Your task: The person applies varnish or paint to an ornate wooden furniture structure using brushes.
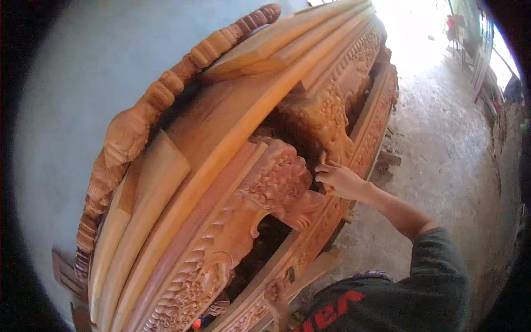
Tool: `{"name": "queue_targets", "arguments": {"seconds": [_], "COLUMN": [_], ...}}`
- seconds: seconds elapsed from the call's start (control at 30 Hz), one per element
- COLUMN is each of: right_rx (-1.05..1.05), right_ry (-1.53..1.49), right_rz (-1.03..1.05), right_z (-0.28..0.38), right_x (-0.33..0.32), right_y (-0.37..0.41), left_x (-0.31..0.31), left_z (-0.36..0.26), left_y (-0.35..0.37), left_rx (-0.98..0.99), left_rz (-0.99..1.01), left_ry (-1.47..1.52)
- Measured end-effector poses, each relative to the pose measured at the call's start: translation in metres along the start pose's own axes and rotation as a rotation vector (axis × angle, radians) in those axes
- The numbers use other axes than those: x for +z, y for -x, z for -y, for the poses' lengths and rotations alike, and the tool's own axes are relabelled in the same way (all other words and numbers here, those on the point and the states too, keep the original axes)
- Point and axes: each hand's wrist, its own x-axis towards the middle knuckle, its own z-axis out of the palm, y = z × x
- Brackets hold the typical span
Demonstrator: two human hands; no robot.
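Note:
A large carved wooden furniture piece (232, 127) fills the middle of the view, with smooth stepped mouldings and floral carving. My right hand (342, 181) reaches to the gap between two carved legs. Its fingers are bent and drawn together beside the carved leg block (282, 171); what they hold, if anything, is too small to make out. Another carved leg (334, 124) stands just beyond this hand. Low in the view, my left hand (276, 307) is near the carved lower rail (312, 235), its fingers blurred and hard to separate from the wood.
A knobbly carved wooden strip (130, 133) runs along the far edge of the piece. Wood blocks (389, 159) lie on the concrete floor (437, 149) to the right. Boards (481, 72) lean at the far right wall. A small orange-red object (197, 323) shows at the bottom.

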Motion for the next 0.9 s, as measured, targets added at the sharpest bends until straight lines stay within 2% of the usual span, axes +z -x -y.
{"name": "queue_targets", "arguments": {"seconds": [0.03, 0.07, 0.1, 0.13, 0.17, 0.2, 0.23, 0.27, 0.3, 0.33, 0.37, 0.43, 0.47, 0.53, 0.57, 0.63, 0.67, 0.73, 0.9], "right_rx": [0.022, 0.003, 0.004, 0.014, 0.011, 0.022, 0.029, 0.025, 0.163, 0.304, 0.309, -0.042, -0.051, -0.105, -0.117, -0.237, -0.250, -0.151, -0.157], "right_ry": [-0.125, -0.114, -0.392, -0.672, -0.667, -0.815, -0.957, -0.949, -0.831, -0.713, -0.712, -0.036, -0.042, -0.024, -0.027, 0.221, 0.218, 0.152, 0.034], "right_rz": [-0.036, -0.026, -0.246, -0.465, -0.453, -0.599, -0.747, -0.739, -0.735, -0.722, -0.707, -0.531, -0.517, -0.385, -0.371, -0.361, -0.352, -0.362, -0.320], "right_z": [0.000, -0.002, 0.009, 0.015, 0.014, 0.011, 0.007, 0.001, -0.004, -0.008, -0.009, -0.001, 0.012, 0.040, 0.034, 0.012, 0.013, 0.016, -0.018], "right_x": [-0.003, -0.007, -0.025, -0.039, -0.046, -0.054, -0.063, -0.073, -0.082, -0.088, -0.096, -0.117, -0.125, -0.135, -0.130, -0.117, -0.114, -0.109, -0.077], "right_y": [0.000, -0.006, -0.016, -0.025, -0.034, -0.043, -0.053, -0.066, -0.079, -0.086, -0.090, -0.095, -0.093, -0.086, -0.085, -0.083, -0.089, -0.101, -0.158], "left_x": [-0.006, -0.008, -0.010, -0.011, -0.015, -0.019, -0.026, -0.034, -0.043, -0.042, -0.040, -0.035, -0.033, -0.039, -0.041, -0.040, -0.038, -0.033, -0.039], "left_z": [0.004, 0.008, 0.011, 0.011, 0.013, 0.015, 0.019, 0.035, 0.051, 0.050, 0.048, 0.021, 0.008, 0.013, 0.017, 0.030, 0.028, 0.018, 0.024], "left_y": [0.002, 0.007, 0.011, 0.019, 0.025, 0.030, 0.032, 0.036, 0.040, 0.043, 0.045, 0.043, 0.042, 0.045, 0.048, 0.054, 0.054, 0.054, 0.056], "left_rx": [-0.046, -0.071, -0.096, -0.014, 0.026, 0.059, -0.113, -0.221, -0.323, -0.336, -0.287, -0.225, -0.194, -0.307, -0.346, -0.236, -0.200, -0.366, -0.305], "left_rz": [0.006, 0.003, -0.001, -0.102, -0.145, -0.196, -0.233, -0.283, -0.348, -0.351, -0.391, -0.394, -0.395, -0.345, -0.334, -0.376, -0.394, -0.468, -0.414], "left_ry": [0.140, 0.217, 0.295, -0.083, -0.269, -0.457, -0.174, -0.043, 0.091, 0.096, 0.063, 0.080, 0.089, 0.140, 0.161, 0.163, 0.165, 0.285, 0.118]}}
